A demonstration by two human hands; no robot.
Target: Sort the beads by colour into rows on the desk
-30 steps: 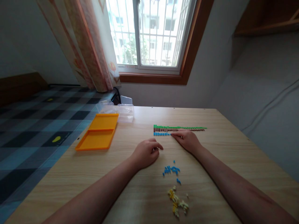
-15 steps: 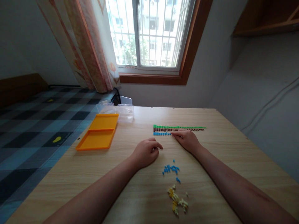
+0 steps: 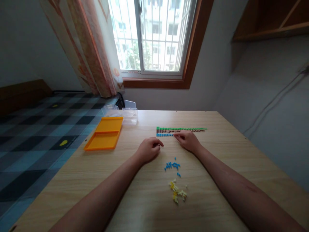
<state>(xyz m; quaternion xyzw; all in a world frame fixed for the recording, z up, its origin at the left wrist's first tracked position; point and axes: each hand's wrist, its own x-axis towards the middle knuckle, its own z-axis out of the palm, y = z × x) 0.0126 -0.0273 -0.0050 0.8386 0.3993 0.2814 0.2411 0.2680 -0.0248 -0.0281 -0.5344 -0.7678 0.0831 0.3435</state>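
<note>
Right hand sets its fingertips together at a short row of tiny blue plastic-looking blocks; whether 1 is held, I cannot tell. Left hand rests half-curled on the pale wooden table. Longer green row and brown row, the latter partly hidden, look laid; blue heap and yellow-and-cream heap lie loose.

Right hand hides part of brown row; shelf cropped at edge.

Green row: running left to right, lying farthest
Brown row: running between green and blue
Blue row: showing shortest
Loose blue pieces: lying scattered, nearer
Yellow pieces: lying jumbled, nearest
</note>
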